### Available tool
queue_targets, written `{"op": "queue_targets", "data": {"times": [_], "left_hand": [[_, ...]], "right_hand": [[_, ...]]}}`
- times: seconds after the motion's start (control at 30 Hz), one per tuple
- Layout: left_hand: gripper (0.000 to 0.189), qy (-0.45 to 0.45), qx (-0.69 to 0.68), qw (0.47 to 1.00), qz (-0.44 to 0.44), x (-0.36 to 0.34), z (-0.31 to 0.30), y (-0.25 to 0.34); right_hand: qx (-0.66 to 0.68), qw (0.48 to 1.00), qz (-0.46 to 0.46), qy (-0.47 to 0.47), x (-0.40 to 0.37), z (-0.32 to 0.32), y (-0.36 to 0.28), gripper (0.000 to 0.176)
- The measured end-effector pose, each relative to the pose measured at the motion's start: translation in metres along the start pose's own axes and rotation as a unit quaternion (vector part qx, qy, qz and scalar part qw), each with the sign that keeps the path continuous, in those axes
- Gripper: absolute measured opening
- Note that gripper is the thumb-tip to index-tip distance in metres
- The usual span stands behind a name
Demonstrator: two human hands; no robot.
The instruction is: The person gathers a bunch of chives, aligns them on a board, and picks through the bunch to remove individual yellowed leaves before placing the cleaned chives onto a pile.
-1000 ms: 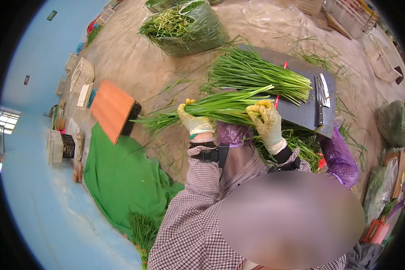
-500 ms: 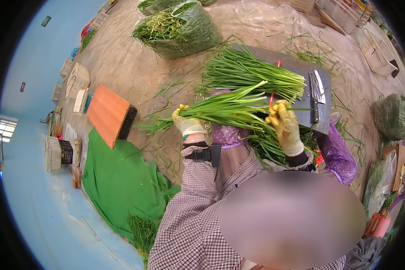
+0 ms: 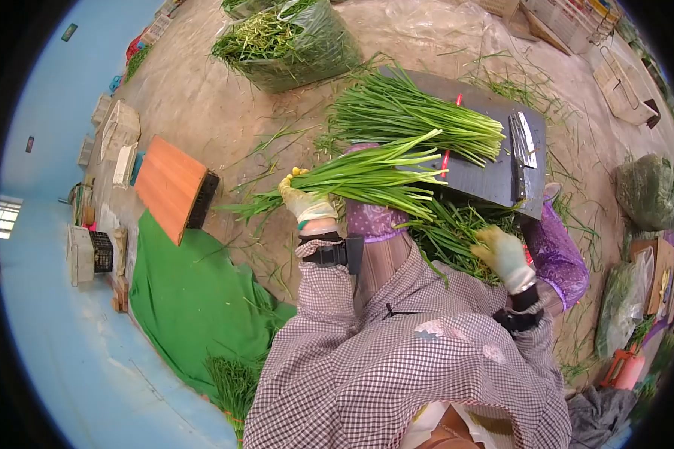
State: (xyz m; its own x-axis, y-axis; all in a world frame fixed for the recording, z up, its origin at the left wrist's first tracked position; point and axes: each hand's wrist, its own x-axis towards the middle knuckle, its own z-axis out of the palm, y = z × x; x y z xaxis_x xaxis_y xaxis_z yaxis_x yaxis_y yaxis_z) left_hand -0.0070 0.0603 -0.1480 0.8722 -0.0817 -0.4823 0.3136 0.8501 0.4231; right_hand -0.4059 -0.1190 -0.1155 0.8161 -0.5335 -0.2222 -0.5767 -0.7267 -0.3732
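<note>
My left hand (image 3: 305, 198), in a yellow-and-white glove, is closed around a bunch of garlic chives (image 3: 374, 178), their pale cut ends pointing right. My gloved right hand (image 3: 505, 258) is over loose chives (image 3: 457, 232) in my lap, its fingers apart and slightly blurred. Beyond the held bunch, a thick pile of chives (image 3: 419, 116) lies on a dark board (image 3: 494, 183). A knife (image 3: 523, 157) rests at the board's right side, and a red strip (image 3: 446, 161) shows beside the pile.
Behind the board stands a clear bag stuffed with green trimmings (image 3: 299, 63). To the left are an orange-brown panel (image 3: 171, 187) on a black crate and a green cloth (image 3: 195, 299). At right sit a white basket (image 3: 623, 86) and a filled plastic bag (image 3: 649, 193).
My right hand has left the stalk ends of the bunch and moved down to the loose chives in my lap. My left hand still holds the bunch.
</note>
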Motion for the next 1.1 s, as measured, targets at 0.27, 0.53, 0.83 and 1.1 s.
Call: {"op": "queue_targets", "data": {"times": [0.27, 0.53, 0.83, 1.1], "left_hand": [[0.014, -0.03, 0.012, 0.999, -0.004, -0.008, 0.001, 0.006], [0.014, -0.023, -0.004, 1.0, 0.019, -0.009, 0.0, 0.005], [0.019, -0.041, 0.012, 0.996, -0.076, 0.016, -0.025, 0.005], [0.022, -0.052, 0.032, 0.997, -0.049, 0.025, -0.035, 0.008]], "right_hand": [[0.017, 0.927, -0.277, 0.253, 0.109, 0.013, -0.151, 0.024], [0.715, 0.657, -0.163, 0.176, 0.067, -0.06, -0.139, 0.007], [0.068, 0.996, -0.034, 0.055, 0.037, 0.025, -0.002, 0.039], [0.683, 0.73, -0.026, 0.011, 0.097, 0.052, -0.081, 0.032]]}}
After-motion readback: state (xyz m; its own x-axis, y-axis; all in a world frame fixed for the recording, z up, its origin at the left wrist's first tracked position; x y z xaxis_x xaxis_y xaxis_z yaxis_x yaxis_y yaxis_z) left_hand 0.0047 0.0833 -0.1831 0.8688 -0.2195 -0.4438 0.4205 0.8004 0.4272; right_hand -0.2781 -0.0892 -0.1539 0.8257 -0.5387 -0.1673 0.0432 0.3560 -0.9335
